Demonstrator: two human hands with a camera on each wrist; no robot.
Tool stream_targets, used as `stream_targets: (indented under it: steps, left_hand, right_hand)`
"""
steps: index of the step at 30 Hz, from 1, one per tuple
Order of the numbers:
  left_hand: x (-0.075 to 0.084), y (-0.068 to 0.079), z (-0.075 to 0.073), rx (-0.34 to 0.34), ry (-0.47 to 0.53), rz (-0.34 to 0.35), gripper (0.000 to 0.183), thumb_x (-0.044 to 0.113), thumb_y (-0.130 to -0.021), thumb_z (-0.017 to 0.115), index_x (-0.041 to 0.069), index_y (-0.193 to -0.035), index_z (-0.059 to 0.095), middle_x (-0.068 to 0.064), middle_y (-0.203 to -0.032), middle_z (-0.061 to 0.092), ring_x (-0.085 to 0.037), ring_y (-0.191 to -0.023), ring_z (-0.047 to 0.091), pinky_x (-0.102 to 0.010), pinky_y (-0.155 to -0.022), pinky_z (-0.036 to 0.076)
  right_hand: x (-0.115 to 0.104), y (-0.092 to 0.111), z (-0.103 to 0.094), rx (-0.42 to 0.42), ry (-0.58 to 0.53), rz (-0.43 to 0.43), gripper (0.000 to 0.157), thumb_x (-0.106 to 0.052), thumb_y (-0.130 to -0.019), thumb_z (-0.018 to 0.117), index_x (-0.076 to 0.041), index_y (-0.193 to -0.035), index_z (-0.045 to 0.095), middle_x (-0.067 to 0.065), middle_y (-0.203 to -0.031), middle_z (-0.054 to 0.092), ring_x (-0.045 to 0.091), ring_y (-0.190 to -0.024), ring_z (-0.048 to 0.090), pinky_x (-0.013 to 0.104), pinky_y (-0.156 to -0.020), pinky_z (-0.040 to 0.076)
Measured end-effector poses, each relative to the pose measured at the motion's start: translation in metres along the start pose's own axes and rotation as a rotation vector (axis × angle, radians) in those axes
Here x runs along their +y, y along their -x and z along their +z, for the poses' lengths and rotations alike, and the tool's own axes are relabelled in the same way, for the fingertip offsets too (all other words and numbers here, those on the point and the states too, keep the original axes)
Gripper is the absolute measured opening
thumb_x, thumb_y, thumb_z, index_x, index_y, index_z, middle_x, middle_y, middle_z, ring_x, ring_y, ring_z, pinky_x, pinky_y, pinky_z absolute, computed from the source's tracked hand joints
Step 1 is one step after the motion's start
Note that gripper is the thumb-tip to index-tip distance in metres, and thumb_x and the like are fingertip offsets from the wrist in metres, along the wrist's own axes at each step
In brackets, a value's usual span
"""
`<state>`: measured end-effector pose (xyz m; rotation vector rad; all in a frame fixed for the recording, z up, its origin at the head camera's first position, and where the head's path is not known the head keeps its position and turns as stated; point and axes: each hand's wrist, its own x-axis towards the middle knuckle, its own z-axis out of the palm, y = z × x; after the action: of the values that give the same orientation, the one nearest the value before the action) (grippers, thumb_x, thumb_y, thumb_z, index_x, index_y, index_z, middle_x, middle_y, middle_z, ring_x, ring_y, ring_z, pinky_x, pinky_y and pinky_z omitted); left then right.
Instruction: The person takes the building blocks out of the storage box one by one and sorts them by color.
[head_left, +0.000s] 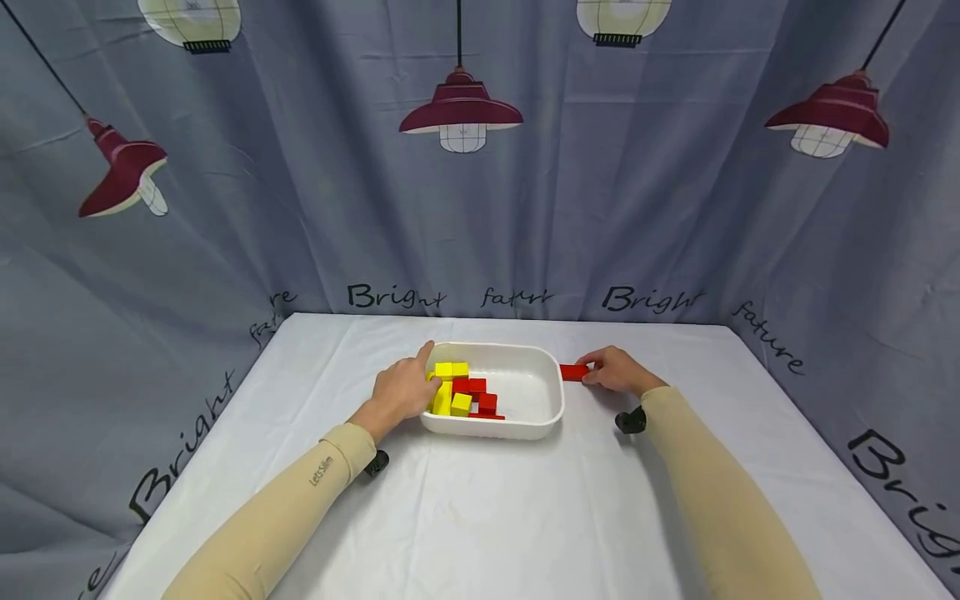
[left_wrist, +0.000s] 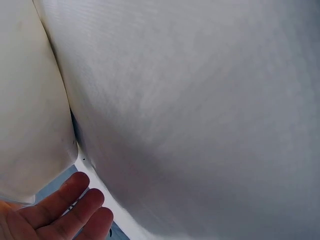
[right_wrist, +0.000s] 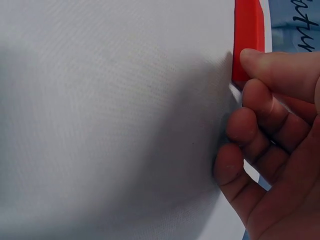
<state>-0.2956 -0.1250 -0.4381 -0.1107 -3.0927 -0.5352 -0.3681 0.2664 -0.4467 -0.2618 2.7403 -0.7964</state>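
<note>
A white rectangular tray (head_left: 525,429) with rounded corners stands on the table. My left hand (head_left: 401,387) holds its left end, thumb over the rim and index finger along the outside. In the left wrist view, three fingers (left_wrist: 90,200) lie loosely beside the tray's outer wall (left_wrist: 35,100). To the right of the tray, my right hand (head_left: 617,371) pinches the end of a long red block (head_left: 573,372) between thumb and fingers. The block lies on the cloth, its other end right by the tray's wall. Yellow blocks (head_left: 444,398) and red blocks (head_left: 487,403) sit in the tray's left half.
A white cloth (head_left: 487,517) covers the table. Behind and at the sides hangs a grey-blue curtain (head_left: 637,208) printed with lamps and lettering. A black wrist camera (head_left: 631,420) sits under the right wrist, another camera (head_left: 377,463) under the left.
</note>
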Motion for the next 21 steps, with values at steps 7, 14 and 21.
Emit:
stream_targets:
  steps: [7,14,21]
  left_hand:
    - [0.0002,0.0006,0.0018,-0.007,0.002,0.004,0.071,0.039,-0.099,0.052,0.020,-0.161,0.024,-0.014,-0.136,0.063,-0.029,-0.110,0.064,-0.050,-0.087,0.054]
    - [0.0015,0.0007,-0.0016,0.006,0.000,0.000,0.070,0.037,-0.099,0.051,0.021,-0.161,0.024,-0.014,-0.135,0.064,-0.029,-0.108,0.065,-0.050,-0.086,0.054]
    - [0.0003,0.0007,-0.0011,-0.003,-0.005,-0.013,0.070,0.037,-0.099,0.052,0.022,-0.161,0.024,-0.014,-0.134,0.064,-0.028,-0.106,0.065,-0.049,-0.086,0.054]
  right_hand:
    - [0.0029,0.0034,-0.0018,-0.006,0.000,0.044,0.041,-0.016,-0.094,0.067,-0.005,-0.134,0.064,0.012,-0.094,0.058,0.023,-0.078,0.052,0.029,-0.067,0.043]
    - [-0.0006,0.0052,-0.0067,-0.012,0.003,0.022,0.042,-0.016,-0.094,0.066,-0.005,-0.135,0.063,0.011,-0.091,0.058,0.022,-0.075,0.052,0.029,-0.066,0.043]
    - [0.0023,0.0039,-0.0050,-0.011,-0.012,0.010,0.045,-0.017,-0.093,0.068,-0.006,-0.136,0.061,0.010,-0.092,0.058,0.020,-0.075,0.053,0.028,-0.068,0.045]
